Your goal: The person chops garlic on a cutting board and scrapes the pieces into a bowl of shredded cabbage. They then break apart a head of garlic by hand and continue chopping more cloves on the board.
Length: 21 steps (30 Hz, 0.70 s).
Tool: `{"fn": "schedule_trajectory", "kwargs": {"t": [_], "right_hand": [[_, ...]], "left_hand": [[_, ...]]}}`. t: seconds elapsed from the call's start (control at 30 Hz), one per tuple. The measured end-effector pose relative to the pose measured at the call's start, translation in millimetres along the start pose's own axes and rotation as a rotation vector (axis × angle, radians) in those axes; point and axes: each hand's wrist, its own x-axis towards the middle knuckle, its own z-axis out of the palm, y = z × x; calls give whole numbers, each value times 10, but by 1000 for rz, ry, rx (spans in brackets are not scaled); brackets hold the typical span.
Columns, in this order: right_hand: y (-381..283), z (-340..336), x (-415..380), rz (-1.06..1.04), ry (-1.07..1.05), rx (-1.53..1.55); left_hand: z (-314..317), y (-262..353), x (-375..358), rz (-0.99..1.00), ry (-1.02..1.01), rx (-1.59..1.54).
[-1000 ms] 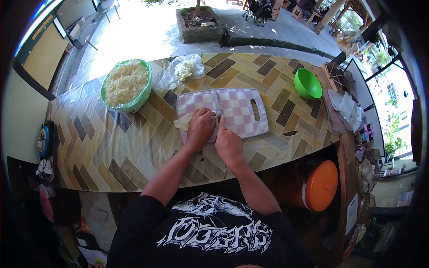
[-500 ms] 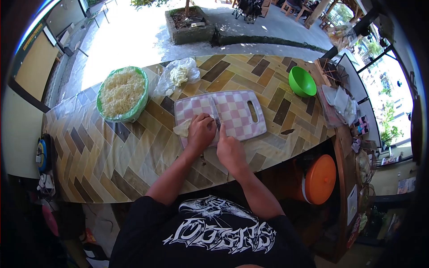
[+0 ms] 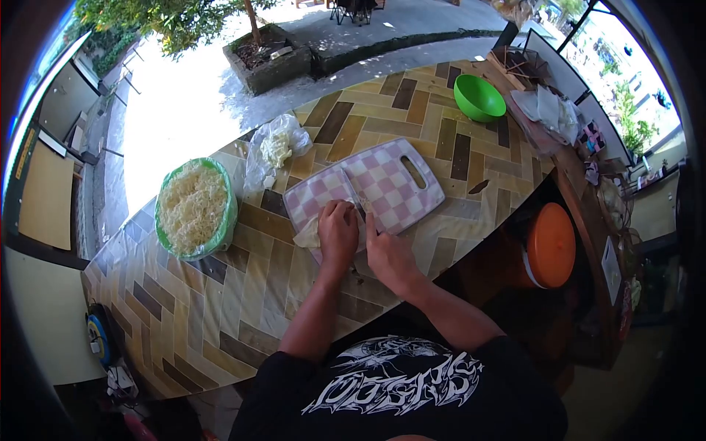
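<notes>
On the tiled-pattern table lies a pink-and-white checked cutting board (image 3: 397,184), tilted in view. My left hand (image 3: 338,234) presses down on its near left part with fingers curled over a pale piece of cabbage (image 3: 308,235), which pokes out to the left. Most of that piece is hidden under the hand. My right hand (image 3: 390,257) grips a knife (image 3: 350,185), its index finger along the top and the handle covered. The thin blade points away from me, close beside the left fingertips. Small pale shreds lie by the blade.
Left of the board stands a green-lined tub (image 3: 234,213) heaped with pale thin strands. A plastic bag (image 3: 257,158) with whitish pieces lies behind it. A green bowl (image 3: 479,99) sits far right, near clear plastic packs (image 3: 548,110). Below the table edge is an orange-lidded container (image 3: 551,246).
My view has turned, so the table and board appear rotated. Both hands stay at the board, the left on the cabbage and the right on the knife.
</notes>
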Motion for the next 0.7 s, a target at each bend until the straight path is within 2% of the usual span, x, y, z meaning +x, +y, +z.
{"fn": "schedule_trajectory", "kwargs": {"t": [0.13, 0.23, 0.33, 0.43, 0.57, 0.67, 0.7], "right_hand": [[-43, 139, 70, -2, 136, -13], [-32, -167, 88, -1, 33, 55], [-43, -189, -49, 26, -28, 113], [-27, 166, -81, 14, 102, 25], [156, 0, 99, -30, 43, 125], [228, -159, 55, -53, -3, 138], [225, -166, 1, -55, -19, 125]], "left_hand": [[-7, -7, 26, 72, 41, 18], [22, -23, 4, 38, 24, -6], [22, -51, 13, 89, 47, 19], [14, -52, 12, 71, 19, 19], [21, -24, -7, 53, -12, 19], [36, 40, -28, -51, -34, -7], [27, 36, -29, 0, -23, 41]]}}
